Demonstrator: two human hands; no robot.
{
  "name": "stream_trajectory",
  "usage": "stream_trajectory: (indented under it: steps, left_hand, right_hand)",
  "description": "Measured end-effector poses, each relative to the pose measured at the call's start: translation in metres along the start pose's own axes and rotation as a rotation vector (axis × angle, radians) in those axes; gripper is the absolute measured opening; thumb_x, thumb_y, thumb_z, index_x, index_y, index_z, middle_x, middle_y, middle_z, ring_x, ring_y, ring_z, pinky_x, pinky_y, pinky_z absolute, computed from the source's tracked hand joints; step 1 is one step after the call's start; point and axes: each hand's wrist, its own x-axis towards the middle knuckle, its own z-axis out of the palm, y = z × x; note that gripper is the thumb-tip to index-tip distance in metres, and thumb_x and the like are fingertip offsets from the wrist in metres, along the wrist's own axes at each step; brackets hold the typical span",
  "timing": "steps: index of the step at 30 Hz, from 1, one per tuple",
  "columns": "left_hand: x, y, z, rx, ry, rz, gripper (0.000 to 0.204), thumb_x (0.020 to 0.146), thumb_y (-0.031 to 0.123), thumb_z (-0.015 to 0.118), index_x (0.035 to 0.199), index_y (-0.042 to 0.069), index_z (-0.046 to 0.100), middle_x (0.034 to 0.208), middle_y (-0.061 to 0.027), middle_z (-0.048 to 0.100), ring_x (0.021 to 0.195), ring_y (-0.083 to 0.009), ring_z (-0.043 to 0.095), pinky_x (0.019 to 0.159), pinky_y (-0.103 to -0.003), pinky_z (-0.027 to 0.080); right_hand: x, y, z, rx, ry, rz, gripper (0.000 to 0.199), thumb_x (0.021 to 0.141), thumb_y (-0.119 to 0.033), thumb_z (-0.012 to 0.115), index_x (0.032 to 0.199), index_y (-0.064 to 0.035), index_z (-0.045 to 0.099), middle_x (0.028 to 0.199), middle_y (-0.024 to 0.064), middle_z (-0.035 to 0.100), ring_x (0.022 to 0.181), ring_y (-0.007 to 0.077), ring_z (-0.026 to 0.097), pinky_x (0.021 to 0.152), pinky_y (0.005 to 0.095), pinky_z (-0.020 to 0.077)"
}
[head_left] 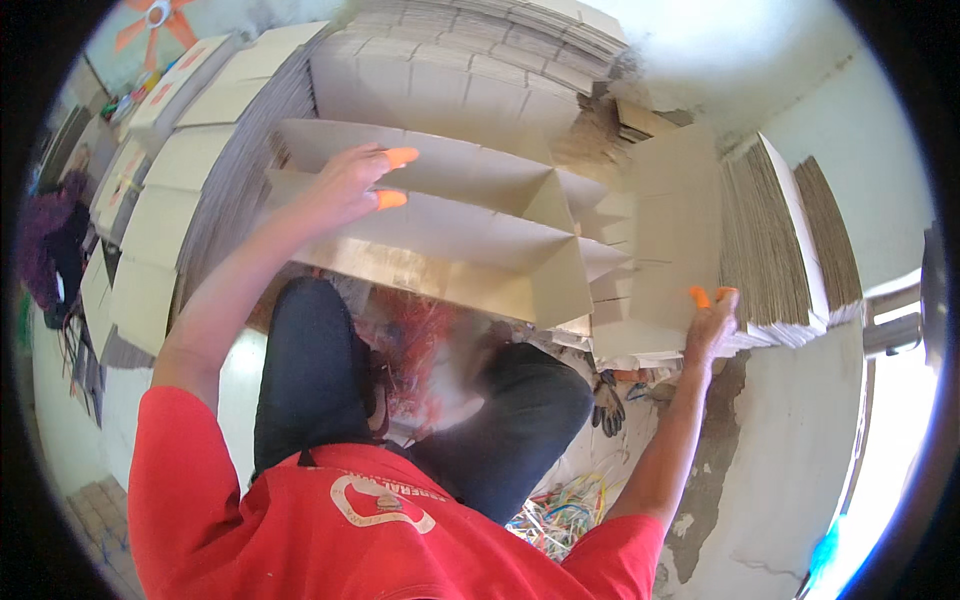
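Seat: the person sits low, knees in dark trousers (320, 370) drawn up, so the work sits right above the lap within easy reach of both arms.
Floor: a tangle of coloured plastic strapping (565, 510) lies by the right knee, and a dark work glove (607, 400) rests just beyond it, unused.
Right hand: the right hand (708, 325) comes up from below, orange finger caps on, pinching the lower edge of a flat cardboard sheet (675, 230); narrow grip, fingertips closed on the board so it stands upright and lines up with the slots.
Divider: the cardboard divider grid (450, 235) hangs over the knees, long strips crossed by a short one, tilted toward the person, which keeps the slots facing them.
Left hand: the left hand (350, 185) rests on top of the long strips, fingers spread fairly wide, orange-capped tips pressing them down; steadying rather than clutching, I'd say.
Right stack: flat cardboard on edge (790, 240) stands just beside the right hand, a handy supply.
Far stacks: folded boxes (190, 160) are piled left and behind.
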Motion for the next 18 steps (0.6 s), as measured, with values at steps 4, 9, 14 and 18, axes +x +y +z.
stream_trajectory:
  steps: [4, 9, 14, 18]
  left_hand:
    - [0.001, 0.008, 0.02, 0.077, -0.016, -0.023, 0.052, 0.08, 0.021, 0.071, 0.127, 0.008, 0.054, 0.108, -0.0172, 0.062, 0.099, -0.0342, 0.057, 0.084, -0.043, 0.047]
    - [0.018, 0.008, 0.058, 0.092, -0.034, -0.042, 0.045, 0.078, 0.019, 0.071, 0.121, 0.011, 0.059, 0.097, -0.0153, 0.064, 0.093, -0.0348, 0.06, 0.081, -0.044, 0.048]
    - [0.023, -0.003, 0.085, 0.031, -0.004, 0.005, 0.026, 0.076, 0.015, 0.071, 0.101, 0.012, 0.069, 0.089, -0.0115, 0.069, 0.085, -0.0336, 0.065, 0.073, -0.045, 0.051]
    - [0.021, 0.001, 0.087, -0.022, 0.042, -0.006, 0.019, 0.075, 0.014, 0.069, 0.094, 0.012, 0.07, 0.087, -0.0106, 0.07, 0.081, -0.0332, 0.066, 0.07, -0.045, 0.051]
  right_hand:
    - [0.017, -0.098, -0.066, 0.342, 0.251, -0.202, 0.051, 0.083, -0.001, 0.069, 0.131, -0.0048, 0.051, 0.116, 0.02, 0.065, 0.096, 0.027, 0.067, 0.083, 0.0365, 0.0539]
    - [0.022, -0.166, -0.098, 0.825, -0.212, -0.211, 0.063, 0.08, 0.007, 0.068, 0.139, -0.0023, 0.045, 0.134, 0.013, 0.055, 0.11, 0.0137, 0.057, 0.093, 0.0285, 0.0478]
    - [0.005, -0.213, -0.09, 0.915, -0.458, -0.217, 0.061, 0.08, 0.01, 0.067, 0.137, -0.0021, 0.048, 0.133, 0.0119, 0.056, 0.106, 0.0082, 0.055, 0.091, 0.0235, 0.0465]
    - [0.005, -0.224, -0.074, 0.82, -0.485, -0.301, 0.062, 0.079, 0.008, 0.068, 0.137, -0.0028, 0.048, 0.124, 0.0086, 0.063, 0.098, 0.0046, 0.055, 0.084, 0.0201, 0.0459]
